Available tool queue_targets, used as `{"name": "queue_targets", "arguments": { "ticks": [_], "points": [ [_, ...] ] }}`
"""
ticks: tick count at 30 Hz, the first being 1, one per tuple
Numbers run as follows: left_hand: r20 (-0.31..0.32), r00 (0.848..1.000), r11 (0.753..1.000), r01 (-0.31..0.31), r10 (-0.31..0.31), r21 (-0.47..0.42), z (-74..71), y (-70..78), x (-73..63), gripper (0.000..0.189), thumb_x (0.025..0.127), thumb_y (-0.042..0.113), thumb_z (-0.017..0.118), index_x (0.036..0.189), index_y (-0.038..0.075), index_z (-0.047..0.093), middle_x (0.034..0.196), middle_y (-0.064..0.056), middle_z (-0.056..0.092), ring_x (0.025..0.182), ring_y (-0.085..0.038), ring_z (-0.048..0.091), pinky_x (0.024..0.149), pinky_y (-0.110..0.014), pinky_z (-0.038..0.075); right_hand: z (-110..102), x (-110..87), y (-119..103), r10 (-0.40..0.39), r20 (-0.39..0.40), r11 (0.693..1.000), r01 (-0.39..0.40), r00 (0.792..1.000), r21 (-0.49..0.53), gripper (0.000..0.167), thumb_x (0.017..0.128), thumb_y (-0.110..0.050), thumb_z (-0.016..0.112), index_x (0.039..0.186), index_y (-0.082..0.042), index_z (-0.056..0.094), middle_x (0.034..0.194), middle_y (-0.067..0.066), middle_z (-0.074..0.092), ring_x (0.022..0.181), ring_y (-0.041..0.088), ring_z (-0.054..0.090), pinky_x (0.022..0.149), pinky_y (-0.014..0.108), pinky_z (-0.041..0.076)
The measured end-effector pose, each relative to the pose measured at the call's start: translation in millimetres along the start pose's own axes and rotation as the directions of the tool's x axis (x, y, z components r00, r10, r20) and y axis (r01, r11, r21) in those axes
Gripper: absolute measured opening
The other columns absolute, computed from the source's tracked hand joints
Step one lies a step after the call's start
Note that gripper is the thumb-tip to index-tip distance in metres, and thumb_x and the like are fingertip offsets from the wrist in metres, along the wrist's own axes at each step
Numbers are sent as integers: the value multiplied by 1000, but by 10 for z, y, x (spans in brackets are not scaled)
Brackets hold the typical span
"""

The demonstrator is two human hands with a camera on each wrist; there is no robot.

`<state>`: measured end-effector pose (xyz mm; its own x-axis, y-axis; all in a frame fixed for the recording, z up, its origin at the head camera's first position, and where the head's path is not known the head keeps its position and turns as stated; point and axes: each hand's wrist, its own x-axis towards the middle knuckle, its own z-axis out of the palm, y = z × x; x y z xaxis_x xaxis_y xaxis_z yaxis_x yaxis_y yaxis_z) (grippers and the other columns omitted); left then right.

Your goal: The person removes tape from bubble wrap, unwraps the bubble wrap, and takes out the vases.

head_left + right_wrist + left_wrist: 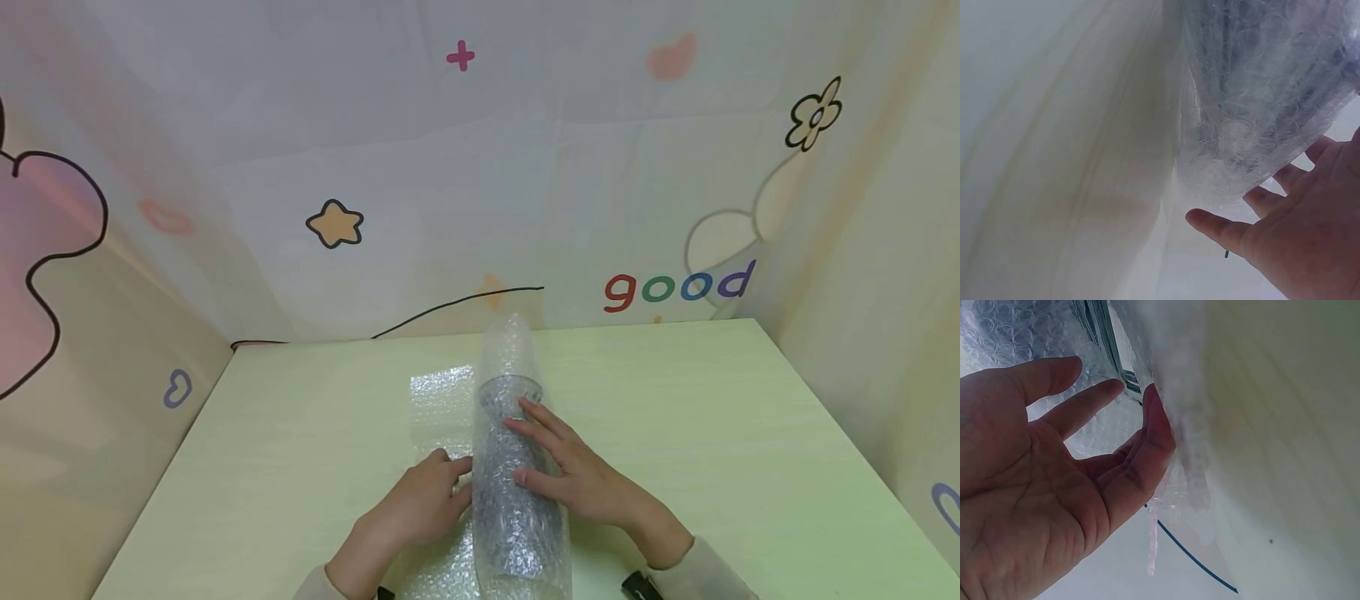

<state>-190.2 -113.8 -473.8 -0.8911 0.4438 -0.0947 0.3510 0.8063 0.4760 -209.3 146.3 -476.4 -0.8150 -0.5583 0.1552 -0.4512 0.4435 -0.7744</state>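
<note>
A long, dark grey, roughly cylindrical object wrapped in bubble wrap (517, 517) lies lengthwise on the table in front of me; the wrap blurs what it is. My right hand (581, 475) rests on its upper right side, fingers spread. In the right wrist view, that hand (1310, 225) lies along the wrap with its fingers extended. At the roll's left side is my left hand (427, 504). The left wrist view shows this hand (1041, 481) with thumb and forefinger apart, while its other fingers bend at the wrap's lower edge, some fingertips partly hidden.
A flat stretch of bubble wrap (442, 408) spreads out to the left of the roll. The pale green table (675, 400) meets a printed cloth backdrop (420, 167) at the back, with cloth on both sides too.
</note>
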Motion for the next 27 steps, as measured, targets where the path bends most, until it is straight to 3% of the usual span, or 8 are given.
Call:
{"name": "queue_targets", "arguments": {
  "ticks": [16,27],
  "points": [
    [-23,999,999,-38,38,5,-30,-8,-8,36,105,27,56,138,13,66,96,-6,63,81,-15,58,64,-30,47,7,0,-27,-17,0,1000,17,1000,1,60,103,-34,64,158,-23,43,174,9,17,158,47,14,114,77,27],
    [-43,998,999,-42,42,20,-34,-13,4,32,107,22,51,130,12,70,90,-3,65,80,-14,58,63,-29,47,-20,17,-99,-13,-6,999,13,1000,-40,60,102,-37,66,157,-21,46,173,10,20,158,46,19,115,72,32]
  ]
}}
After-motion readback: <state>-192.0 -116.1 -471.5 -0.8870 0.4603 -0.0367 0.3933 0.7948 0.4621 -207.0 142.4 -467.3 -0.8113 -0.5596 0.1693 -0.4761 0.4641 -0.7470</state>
